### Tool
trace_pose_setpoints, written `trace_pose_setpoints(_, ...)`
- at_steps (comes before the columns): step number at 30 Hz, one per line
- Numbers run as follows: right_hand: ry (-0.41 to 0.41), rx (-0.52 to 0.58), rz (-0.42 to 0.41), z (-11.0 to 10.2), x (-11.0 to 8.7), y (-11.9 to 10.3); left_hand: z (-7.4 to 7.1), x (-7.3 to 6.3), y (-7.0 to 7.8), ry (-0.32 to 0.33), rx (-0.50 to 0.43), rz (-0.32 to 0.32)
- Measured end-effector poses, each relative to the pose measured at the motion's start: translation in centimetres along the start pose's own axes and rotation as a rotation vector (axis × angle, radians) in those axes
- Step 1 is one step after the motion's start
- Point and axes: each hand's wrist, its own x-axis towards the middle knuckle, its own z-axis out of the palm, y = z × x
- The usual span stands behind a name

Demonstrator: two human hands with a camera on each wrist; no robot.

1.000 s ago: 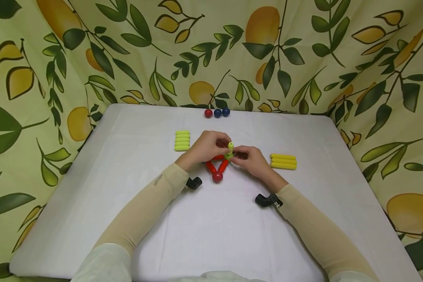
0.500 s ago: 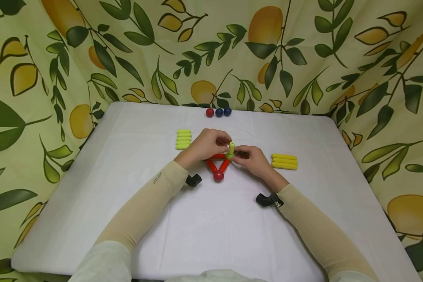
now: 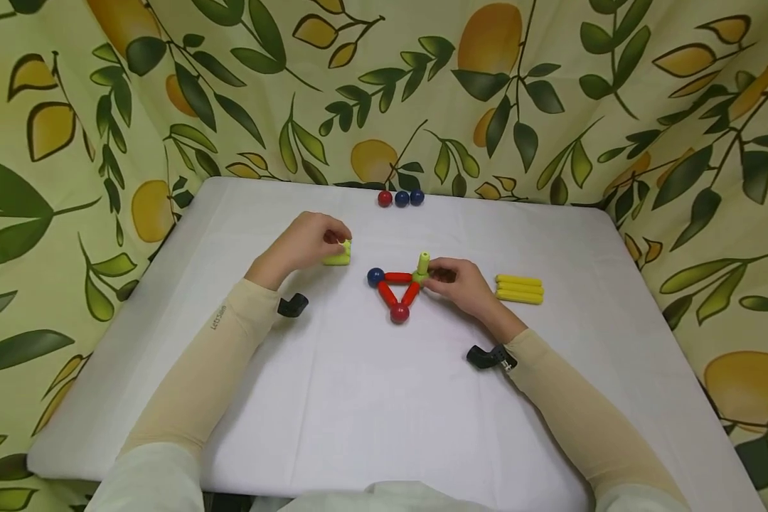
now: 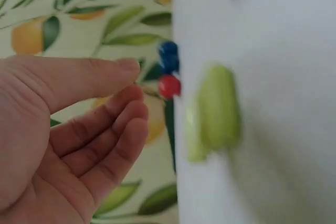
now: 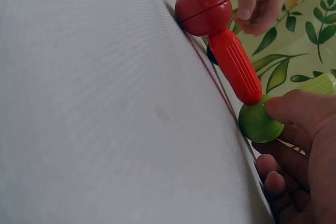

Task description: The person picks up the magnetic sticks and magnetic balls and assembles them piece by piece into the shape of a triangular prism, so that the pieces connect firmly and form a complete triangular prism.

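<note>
A triangle of red rods (image 3: 398, 277) lies on the table, with a blue ball (image 3: 375, 277), a red ball (image 3: 400, 313) and a green ball (image 5: 261, 119) at its corners. From the green ball a light green rod (image 3: 424, 264) stands upright. My right hand (image 3: 462, 288) pinches the green ball between thumb and fingers, plainly so in the right wrist view. Over the light green rods (image 3: 336, 260) at the left is my left hand (image 3: 304, 242). Its thumb and fingers are bent loosely with nothing between them, apart from the rods in the left wrist view.
Three yellow rods (image 3: 520, 289) lie side by side right of my right hand. At the table's far edge sit a loose red ball (image 3: 385, 199) and two loose blue balls (image 3: 409, 198). A patterned curtain (image 3: 371, 85) hangs behind the white table (image 3: 371, 398).
My left hand has left the triangle and moved left to the light green rods, uncovering the blue ball. My right hand has stayed at the green ball. The head view has shifted slightly.
</note>
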Motion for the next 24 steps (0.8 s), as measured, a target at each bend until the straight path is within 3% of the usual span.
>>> trace_pose_setpoints(4,-0.008,0.001,0.016,0.1,-0.2,0.3,0.4,-0.8,-1.6,-0.034,0.101,-0.015)
trace_pose_setpoints(8,-0.004,0.010,0.010,0.1,-0.2,0.5,1.2,-1.0,-2.3,-0.035,0.154,0.023)
trace_pose_setpoints(24,-0.004,0.008,-0.006,-0.3,0.1,-0.3,2.2,-0.6,-1.8,-0.036,0.273,0.056)
